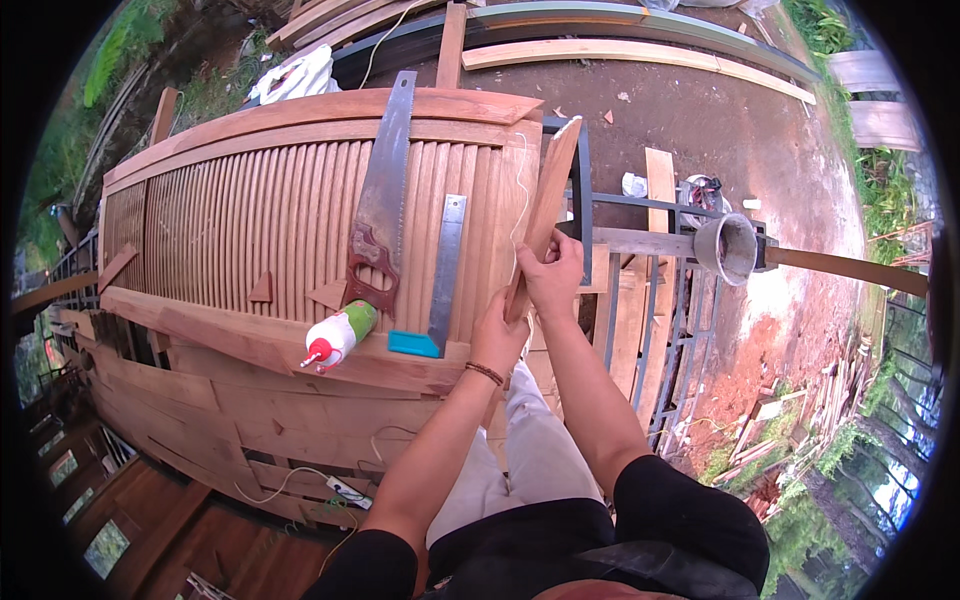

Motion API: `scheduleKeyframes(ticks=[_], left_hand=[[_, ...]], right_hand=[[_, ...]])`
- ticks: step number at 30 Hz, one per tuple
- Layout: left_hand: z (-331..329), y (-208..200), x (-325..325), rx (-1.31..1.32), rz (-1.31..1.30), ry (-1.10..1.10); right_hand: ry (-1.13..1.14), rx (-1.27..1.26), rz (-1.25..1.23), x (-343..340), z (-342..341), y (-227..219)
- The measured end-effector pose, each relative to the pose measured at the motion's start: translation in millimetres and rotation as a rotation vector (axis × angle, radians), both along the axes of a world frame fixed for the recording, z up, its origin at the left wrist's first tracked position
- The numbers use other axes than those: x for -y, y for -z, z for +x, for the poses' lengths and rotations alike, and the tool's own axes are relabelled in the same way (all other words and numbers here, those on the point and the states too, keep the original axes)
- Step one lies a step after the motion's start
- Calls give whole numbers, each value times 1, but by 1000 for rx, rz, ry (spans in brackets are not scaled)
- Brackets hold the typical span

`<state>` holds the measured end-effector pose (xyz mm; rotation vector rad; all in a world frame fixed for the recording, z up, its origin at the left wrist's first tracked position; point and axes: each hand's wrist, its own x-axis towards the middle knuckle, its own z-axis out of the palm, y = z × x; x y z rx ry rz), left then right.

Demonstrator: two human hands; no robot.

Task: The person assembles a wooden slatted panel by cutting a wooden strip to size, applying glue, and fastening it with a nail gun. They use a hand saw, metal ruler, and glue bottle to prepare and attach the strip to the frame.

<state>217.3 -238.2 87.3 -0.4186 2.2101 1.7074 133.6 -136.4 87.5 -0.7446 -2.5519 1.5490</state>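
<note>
Both hands grip a reddish wooden strip [551, 185] along the right end of a slatted wooden panel [300, 190]. My left hand [498, 335] is closed round the strip's near end. A little farther up, my right hand [553, 278] pinches it between thumb and fingers. A wavy white bead of glue runs down the panel's end board [515, 170], just left of the strip. On the slats lie a handsaw [382, 180] with a brown handle and a try square [446, 270] with a turquoise stock. A white-and-green glue bottle [340, 335] with a red cap lies near the saw handle.
Small triangular wood offcuts [261, 288] rest on the panel. To the right, a grey bucket [725, 248] stands beside dark metal framing [650, 340]. Long planks [640, 55] lie on the ground beyond. A power strip [349, 492] with cords is below the panel's near side.
</note>
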Motion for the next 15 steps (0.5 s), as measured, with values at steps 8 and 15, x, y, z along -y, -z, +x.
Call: scheduleKeyframes(ticks=[8, 15], left_hand=[[-25, -30, -18, 238, -281, 79], [1, 31, -31, -221, -776, 162]], right_hand=[[15, -21, 70, 1, -28, 16], [7, -9, 134, 7, -55, 28]])
